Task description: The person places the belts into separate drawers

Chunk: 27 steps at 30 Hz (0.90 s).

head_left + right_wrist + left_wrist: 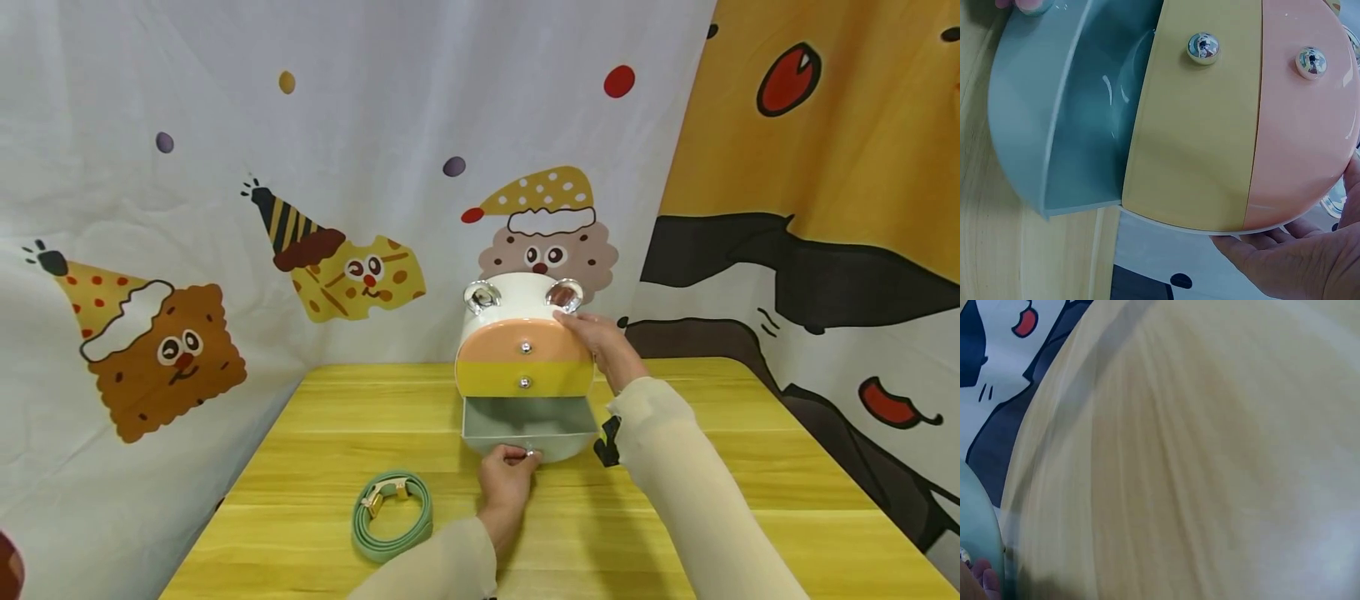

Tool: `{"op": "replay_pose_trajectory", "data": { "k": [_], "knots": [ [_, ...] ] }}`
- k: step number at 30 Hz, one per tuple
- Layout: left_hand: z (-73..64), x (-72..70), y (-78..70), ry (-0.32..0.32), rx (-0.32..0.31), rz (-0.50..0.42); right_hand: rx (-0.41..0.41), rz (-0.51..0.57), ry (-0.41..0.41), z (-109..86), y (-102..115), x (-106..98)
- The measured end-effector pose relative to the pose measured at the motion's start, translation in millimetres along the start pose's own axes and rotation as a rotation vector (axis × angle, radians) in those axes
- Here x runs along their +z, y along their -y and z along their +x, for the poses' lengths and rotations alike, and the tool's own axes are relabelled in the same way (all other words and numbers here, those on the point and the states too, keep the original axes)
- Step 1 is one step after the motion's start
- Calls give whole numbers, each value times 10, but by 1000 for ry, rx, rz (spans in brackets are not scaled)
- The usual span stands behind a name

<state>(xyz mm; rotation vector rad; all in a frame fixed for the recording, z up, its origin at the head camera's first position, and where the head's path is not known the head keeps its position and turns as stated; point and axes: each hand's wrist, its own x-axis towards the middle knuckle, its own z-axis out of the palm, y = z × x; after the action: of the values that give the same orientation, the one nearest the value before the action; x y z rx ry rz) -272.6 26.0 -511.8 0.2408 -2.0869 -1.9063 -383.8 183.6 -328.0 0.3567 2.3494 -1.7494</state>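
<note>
A small rounded drawer box (517, 296) with ear-like mirrored knobs on top stands on the table. Its orange top drawer (491, 343) and yellow middle drawer (480, 379) are closed. The green-grey bottom drawer (487, 442) is pulled out, and its inside looks bare in the right wrist view. My left hand (507, 482) pinches the bottom drawer's silver knob (530, 452). Against the box's right side and upper edge my right hand (603, 337) rests, thumb near the front and fingers along the side (1297, 256). A coiled green strap (363, 525) with gold metal fittings lies left of my left hand.
The wooden table (300, 467) carries the box near its back edge. A printed cloth (375, 100) hangs close behind and to both sides. Beside the open drawer, partly behind the right sleeve (690, 467), is a small black object (606, 446).
</note>
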Motion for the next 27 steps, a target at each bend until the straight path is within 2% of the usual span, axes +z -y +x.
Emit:
{"op": "replay_pose_trajectory", "data": {
  "k": [7,15,20,27],
  "knots": [
    [-128,-94,-27,38,-12,-6,7,-10,-9,34,-6,0],
    [-238,-155,-34,45,-10,-41,-1,-9,-4,51,-22,-10],
    [-289,-168,-34,77,-29,-57,-6,-6,0,45,-27,-12],
    [-315,-205,-24,99,-8,-90,-4,-5,-1,48,-29,-8]
  ]
}}
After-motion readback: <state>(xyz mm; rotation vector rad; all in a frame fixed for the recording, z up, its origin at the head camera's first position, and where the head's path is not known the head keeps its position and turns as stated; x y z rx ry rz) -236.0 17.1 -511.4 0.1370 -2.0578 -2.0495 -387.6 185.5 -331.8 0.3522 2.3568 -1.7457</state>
